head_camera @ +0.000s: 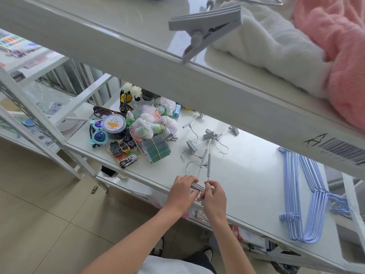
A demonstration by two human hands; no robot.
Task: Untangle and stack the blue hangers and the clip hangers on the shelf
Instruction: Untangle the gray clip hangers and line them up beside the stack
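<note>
While the blue hangers [308, 196] already lie stacked at the shelf's [246, 175] right end, the clip hangers [205, 153] sit tangled mid-shelf. The left hand [182, 191] is closed around a grey clip [197, 186] at the front edge; the right hand [213, 196] pinches a wire end beside it. Best to hold the clip steady and ease one hook free at a time, not yank.

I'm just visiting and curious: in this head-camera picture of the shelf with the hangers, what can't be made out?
- Blue hangers: far ends hidden under the upper shelf.
- Clip hangers: tangled wires, count unclear.
- Gray clip: partly covered by left hand and right hand.
- Barcode label: blurred, cut by right edge.
- Lower shelf items: hidden beneath.
</note>
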